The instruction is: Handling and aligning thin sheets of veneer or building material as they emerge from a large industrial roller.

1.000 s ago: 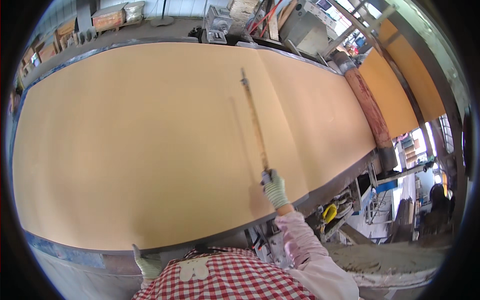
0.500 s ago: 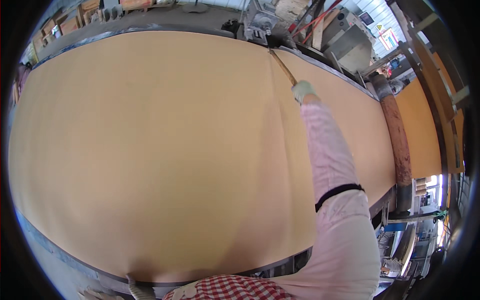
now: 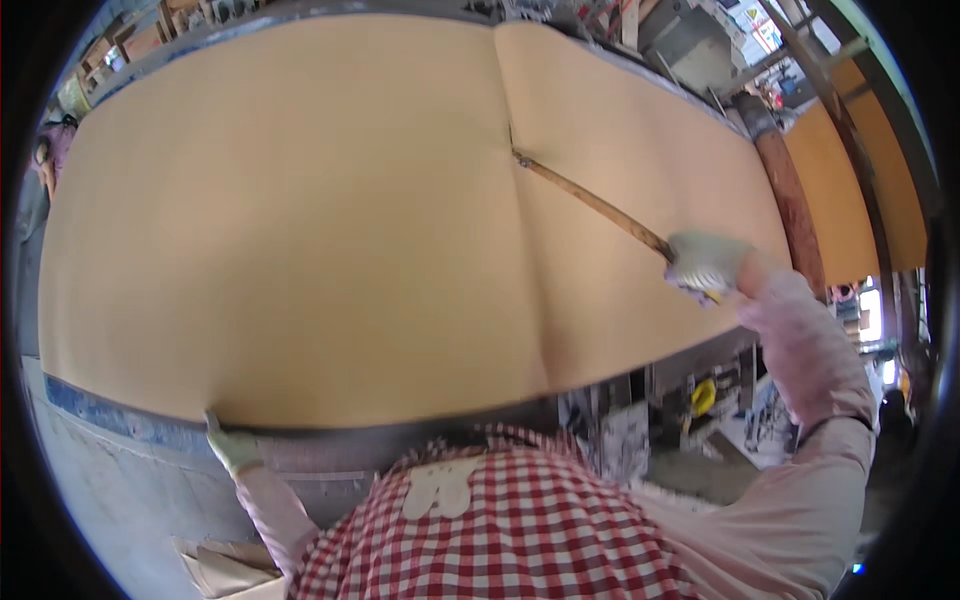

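Note:
A broad tan sheet, smooth like heavy paper, covers the table before me. My right hand, in a pale glove, is closed round a long wooden-handled cutter. The cutter's dark tip touches the sheet right of its middle, where a dark line like a slit runs from the tip to the far edge. A raised crease continues from there towards me. At the near left edge my gloved left hand appears to pinch the sheet's rim, a digit on top; its other fingers are mostly hidden.
A reddish-brown roller stands at the right, with an orange-brown sheet beyond it. Another person is at the far left edge. Folded brown pieces lie low at the left. Below the near edge shows a yellow object.
My right hand has drawn the cutter from the far edge towards me and rightward. A dark line now shows behind its tip. My left hand stays at the near edge, and my view has shifted.

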Demonstrator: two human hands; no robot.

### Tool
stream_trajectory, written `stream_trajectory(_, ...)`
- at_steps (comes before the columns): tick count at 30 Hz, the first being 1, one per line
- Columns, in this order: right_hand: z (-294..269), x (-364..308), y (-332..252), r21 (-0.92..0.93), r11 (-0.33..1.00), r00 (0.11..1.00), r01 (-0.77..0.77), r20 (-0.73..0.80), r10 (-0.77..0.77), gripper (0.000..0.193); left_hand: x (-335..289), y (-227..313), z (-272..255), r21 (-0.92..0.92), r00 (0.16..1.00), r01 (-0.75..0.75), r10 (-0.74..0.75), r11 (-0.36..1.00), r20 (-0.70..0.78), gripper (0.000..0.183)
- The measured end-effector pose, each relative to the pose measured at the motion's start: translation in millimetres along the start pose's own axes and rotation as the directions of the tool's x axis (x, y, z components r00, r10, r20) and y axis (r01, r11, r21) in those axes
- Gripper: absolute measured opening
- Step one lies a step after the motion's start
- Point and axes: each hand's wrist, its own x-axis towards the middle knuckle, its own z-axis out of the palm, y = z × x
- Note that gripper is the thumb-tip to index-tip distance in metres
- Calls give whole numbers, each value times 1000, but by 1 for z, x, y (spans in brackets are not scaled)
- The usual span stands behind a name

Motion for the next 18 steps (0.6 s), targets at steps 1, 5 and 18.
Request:
stream_trajectory(1,29,-35,13,85,996,999,-4,47,0,12,7,10,-9,58,999,-26,28,998,-32,38)
stream_trajectory(5,150,-165,69,-398,917,997,17,77,15,17,97,28,-50,-51,993,-39,33,998,-115,35)
stream_trajectory(18,233,-250,118,551,827,982,113,-188,-10,14,-25,38,39,725,798,-517,563,455,215,26)
